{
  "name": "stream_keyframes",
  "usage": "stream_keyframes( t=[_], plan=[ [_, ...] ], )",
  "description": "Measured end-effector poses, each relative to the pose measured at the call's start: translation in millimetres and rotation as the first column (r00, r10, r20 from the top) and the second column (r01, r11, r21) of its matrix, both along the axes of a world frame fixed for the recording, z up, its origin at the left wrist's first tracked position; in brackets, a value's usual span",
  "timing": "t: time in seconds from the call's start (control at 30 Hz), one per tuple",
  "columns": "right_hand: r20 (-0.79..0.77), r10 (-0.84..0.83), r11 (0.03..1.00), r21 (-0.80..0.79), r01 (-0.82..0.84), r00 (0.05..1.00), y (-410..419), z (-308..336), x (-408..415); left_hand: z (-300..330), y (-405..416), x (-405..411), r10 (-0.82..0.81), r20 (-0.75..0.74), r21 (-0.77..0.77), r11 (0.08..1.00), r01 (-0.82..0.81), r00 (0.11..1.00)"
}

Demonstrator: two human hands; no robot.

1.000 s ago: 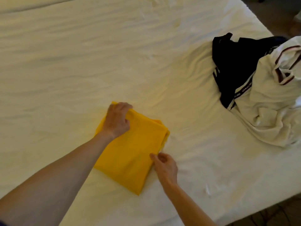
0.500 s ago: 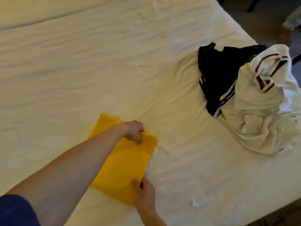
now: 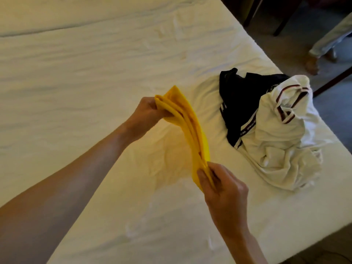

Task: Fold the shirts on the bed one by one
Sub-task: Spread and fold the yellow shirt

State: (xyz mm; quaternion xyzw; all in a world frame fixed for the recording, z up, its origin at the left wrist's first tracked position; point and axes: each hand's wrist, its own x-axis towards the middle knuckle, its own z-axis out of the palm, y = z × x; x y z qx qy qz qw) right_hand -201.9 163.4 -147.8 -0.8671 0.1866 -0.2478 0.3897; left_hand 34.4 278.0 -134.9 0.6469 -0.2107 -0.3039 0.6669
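Two hands held the folded yellow shirt [image 3: 192, 130] clear of the bed [image 3: 76, 82] at the centre of the frame. From my remote station I saw the left hand [image 3: 147, 111] gripping the shirt's upper end, fingers curled round the stacked layers just left of centre. The right hand [image 3: 223, 189] pinched the lower end between thumb and fingers, below and right of centre. The shirt ran diagonally between them, its folded edges turned toward the camera. At the right of the frame a crumpled white shirt [image 3: 282, 141] with dark striped trim lay on the bed, partly over a black shirt [image 3: 240, 96] beside it; both were well apart from the yellow one. In the upper right corner I noted a floor [image 3: 304, 31] with dark furniture legs [image 3: 282, 25] and another person's foot [image 3: 312, 64].
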Motion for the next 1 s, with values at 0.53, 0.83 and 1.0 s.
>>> stream_keyframes(
  t=[0.53, 0.83, 1.0],
  plan=[
    [-0.572, 0.69, 0.711, 0.422, -0.563, 0.443, 213.1, -102.9, -52.8, -149.3, 264.2, -105.0, 0.125, 0.346, 0.715, 0.607, -0.348, 0.93],
    [-0.564, 0.137, 0.99, 0.066, -0.121, 0.814, 120.1, -112.5, -20.5, -149.7, 249.1, -234.6, 0.736, 0.21, 0.681, 0.362, -0.636, 0.644],
    [-0.741, 0.213, 0.976, 0.128, -0.176, 0.636, 87.3, -129.5, 26.0, -152.8, 234.6, -247.6, 0.878, 0.151, 0.707, 0.226, -0.67, 0.455]
  ],
)
